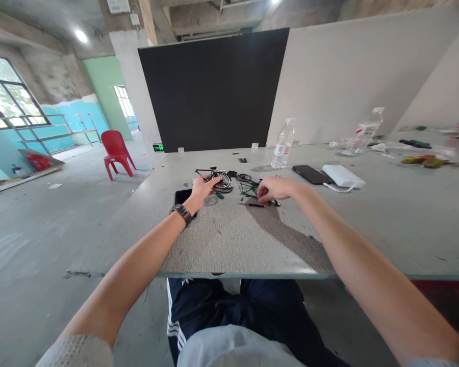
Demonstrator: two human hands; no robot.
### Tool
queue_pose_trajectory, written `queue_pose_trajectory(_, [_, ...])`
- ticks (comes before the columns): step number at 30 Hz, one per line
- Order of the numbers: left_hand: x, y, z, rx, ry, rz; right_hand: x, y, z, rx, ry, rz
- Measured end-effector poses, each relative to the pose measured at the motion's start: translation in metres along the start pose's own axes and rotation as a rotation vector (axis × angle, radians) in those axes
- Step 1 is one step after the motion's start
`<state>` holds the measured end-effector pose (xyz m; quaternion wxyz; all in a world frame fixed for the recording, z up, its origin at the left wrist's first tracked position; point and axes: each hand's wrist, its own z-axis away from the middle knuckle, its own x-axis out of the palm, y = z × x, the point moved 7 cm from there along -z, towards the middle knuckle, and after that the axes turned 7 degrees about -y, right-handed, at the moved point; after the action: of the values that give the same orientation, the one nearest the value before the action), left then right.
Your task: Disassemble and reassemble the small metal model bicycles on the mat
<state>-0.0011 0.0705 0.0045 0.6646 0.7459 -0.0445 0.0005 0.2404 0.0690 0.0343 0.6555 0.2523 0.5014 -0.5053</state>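
A small black model bicycle (222, 179) is held at its wheel by my left hand (204, 192), closed round it above the table. My right hand (270, 190) is bent down at the tabletop, fingers drawn together beside a green model frame (248, 190); what they hold, if anything, is too small to make out. A loose wheel (244, 177) lies between the hands, farther back. In front of the green frame is a thin dark tool (256, 205). Small green parts (219, 195) lie by my left hand.
A dark phone (182, 196) lies under my left wrist. Right of centre stand a clear bottle (283, 145), another dark phone (311, 175) and a white power bank (343, 176) with a cable. A second bottle (365, 133) is farther right. A red chair (117, 150) stands beyond the table.
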Motion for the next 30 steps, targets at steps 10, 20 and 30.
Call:
queue_pose_trajectory(10, [0.010, 0.005, 0.009, -0.008, -0.024, -0.089, -0.007, -0.022, -0.007, -0.137, 0.189, -0.065])
queue_pose_trajectory(20, [0.015, 0.004, 0.011, -0.012, -0.090, -0.157, 0.009, -0.036, -0.020, -0.057, 0.158, 0.003])
queue_pose_trajectory(30, [0.016, 0.004, 0.011, -0.014, -0.103, -0.135, 0.005, -0.034, -0.019, -0.103, 0.157, -0.093])
